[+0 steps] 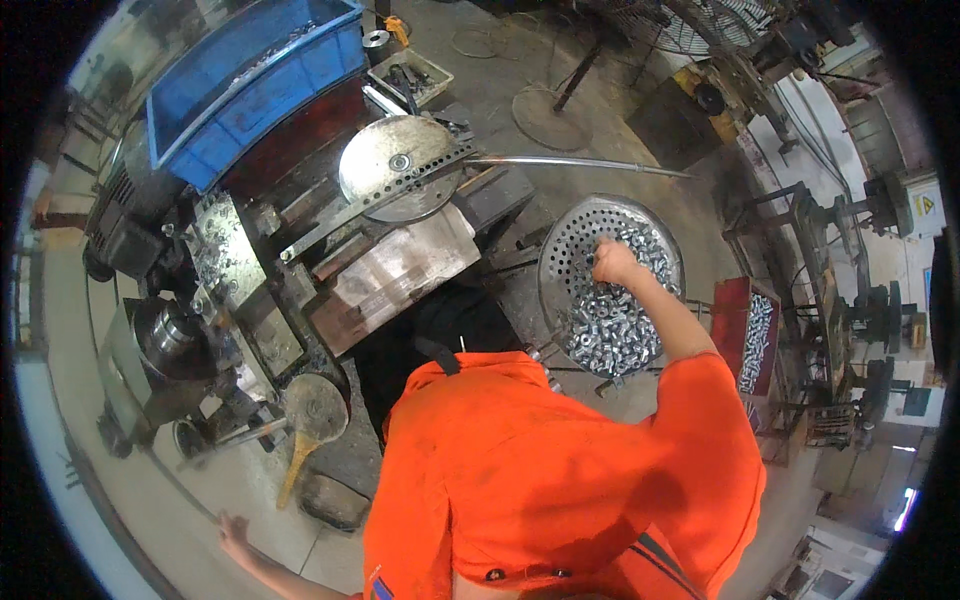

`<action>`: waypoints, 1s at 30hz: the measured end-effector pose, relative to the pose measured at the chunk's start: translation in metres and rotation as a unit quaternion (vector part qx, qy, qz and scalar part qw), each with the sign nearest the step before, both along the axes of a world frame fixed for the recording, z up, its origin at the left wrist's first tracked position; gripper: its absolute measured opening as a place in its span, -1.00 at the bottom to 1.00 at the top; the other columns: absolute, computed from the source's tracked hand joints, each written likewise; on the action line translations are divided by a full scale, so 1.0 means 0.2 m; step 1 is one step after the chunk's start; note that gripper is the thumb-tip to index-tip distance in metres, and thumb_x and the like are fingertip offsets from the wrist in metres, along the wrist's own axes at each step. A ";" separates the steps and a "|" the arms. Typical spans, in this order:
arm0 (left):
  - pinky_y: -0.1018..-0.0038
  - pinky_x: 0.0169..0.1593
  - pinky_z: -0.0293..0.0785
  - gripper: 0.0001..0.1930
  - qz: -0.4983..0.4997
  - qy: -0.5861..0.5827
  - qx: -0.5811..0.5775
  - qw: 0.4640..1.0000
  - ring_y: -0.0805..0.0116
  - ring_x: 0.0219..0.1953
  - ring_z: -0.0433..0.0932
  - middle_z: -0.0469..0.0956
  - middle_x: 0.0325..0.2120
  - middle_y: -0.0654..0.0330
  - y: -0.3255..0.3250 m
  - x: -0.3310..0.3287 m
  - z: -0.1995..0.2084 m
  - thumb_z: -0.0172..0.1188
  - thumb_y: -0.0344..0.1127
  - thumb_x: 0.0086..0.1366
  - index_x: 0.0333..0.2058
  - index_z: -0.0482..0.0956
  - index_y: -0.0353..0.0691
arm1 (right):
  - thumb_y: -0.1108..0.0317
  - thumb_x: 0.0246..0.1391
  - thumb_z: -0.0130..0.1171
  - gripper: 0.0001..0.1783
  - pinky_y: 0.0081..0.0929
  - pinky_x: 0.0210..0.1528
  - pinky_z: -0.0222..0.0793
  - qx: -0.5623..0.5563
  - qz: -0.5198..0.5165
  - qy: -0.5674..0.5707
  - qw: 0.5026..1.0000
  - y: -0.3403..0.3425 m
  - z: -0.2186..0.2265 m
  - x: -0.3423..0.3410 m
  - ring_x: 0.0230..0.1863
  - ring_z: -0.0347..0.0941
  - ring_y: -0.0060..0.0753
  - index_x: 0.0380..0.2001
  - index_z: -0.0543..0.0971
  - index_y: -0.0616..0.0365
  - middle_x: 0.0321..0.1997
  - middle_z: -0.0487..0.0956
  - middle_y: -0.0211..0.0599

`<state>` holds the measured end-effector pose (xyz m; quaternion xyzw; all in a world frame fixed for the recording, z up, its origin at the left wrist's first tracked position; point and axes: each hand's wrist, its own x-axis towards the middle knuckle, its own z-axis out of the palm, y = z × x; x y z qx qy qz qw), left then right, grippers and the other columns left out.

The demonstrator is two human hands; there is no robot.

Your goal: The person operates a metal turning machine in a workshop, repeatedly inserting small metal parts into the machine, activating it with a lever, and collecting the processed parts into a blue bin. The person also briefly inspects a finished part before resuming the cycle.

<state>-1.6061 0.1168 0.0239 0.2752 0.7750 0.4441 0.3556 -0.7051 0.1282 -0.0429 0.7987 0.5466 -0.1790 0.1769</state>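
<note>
While the right hand (614,262) is down in the perforated basin (570,232) at 3 o'clock, the left hand (235,535) is out near 7–8 o'clock, well apart. Right: fingers curled in, touching or just above the heap; can't tell if a piece is gripped. Left: fingers partly spread; too small to tell if it holds anything.

Progress: metal pieces (612,335) heap the basin from about 1 to 7 o'clock, bare holes showing at 10–11. Plenty seems left to handle; count done can't be judged. Red bin (731,312), just past 3 o'clock, carries similar-looking pieces; finished or not, unclear.

Materials: pieces short, chunky, shiny, roughly cylindrical, some with visible bores. Basin round, dull grey metal. At 11 o'clock, flat scuffed steel disc (372,165) with drilled bar (335,219) across it. Blue crate (262,108) at 10–11 looks plastic.
</note>
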 end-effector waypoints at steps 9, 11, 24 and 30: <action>0.52 -0.45 0.43 -0.57 0.016 0.004 0.016 1.000 0.46 -0.59 0.41 0.36 -0.66 0.24 -0.02 -0.01 -0.02 0.22 -0.11 0.07 -0.18 0.42 -0.29 | 0.27 -0.43 0.13 -0.81 -0.34 -0.13 0.32 0.214 -0.049 0.067 0.973 0.02 0.02 0.04 -0.19 0.38 -0.07 -0.63 0.58 0.10 -0.22 0.46 -0.07; 0.52 -0.46 0.42 -0.55 0.023 0.005 0.024 0.999 0.47 -0.58 0.41 0.36 -0.65 0.26 -0.05 -0.03 -0.03 0.23 -0.11 0.06 -0.17 0.40 -0.31 | 0.28 -0.42 0.12 -0.80 -0.32 -0.17 0.33 0.126 -0.007 0.047 0.991 0.03 -0.01 0.11 -0.23 0.39 -0.05 -0.61 0.59 0.09 -0.25 0.46 -0.04; 0.35 -0.42 0.41 -0.70 -0.036 0.230 -0.100 0.967 0.24 -0.54 0.49 0.48 -0.56 0.00 -0.06 0.22 0.19 0.17 -0.24 0.02 -0.37 0.44 -0.39 | 0.45 -0.49 0.15 -0.56 -0.36 0.03 0.26 0.321 0.437 0.462 0.702 1.10 0.98 -1.67 0.02 0.31 -0.06 -0.33 0.57 0.18 -0.04 0.35 -0.01; 0.21 -0.25 0.36 -0.65 -0.060 0.380 -0.209 0.899 -0.12 -0.31 0.46 0.48 -0.44 -0.16 -0.30 0.33 0.24 0.20 -0.24 -0.06 -0.35 0.43 -0.39 | 0.33 -0.54 0.14 -0.67 -0.33 -0.11 0.31 0.289 0.592 0.240 0.713 1.42 1.01 -2.47 -0.16 0.36 -0.03 -0.54 0.58 0.25 -0.16 0.39 0.00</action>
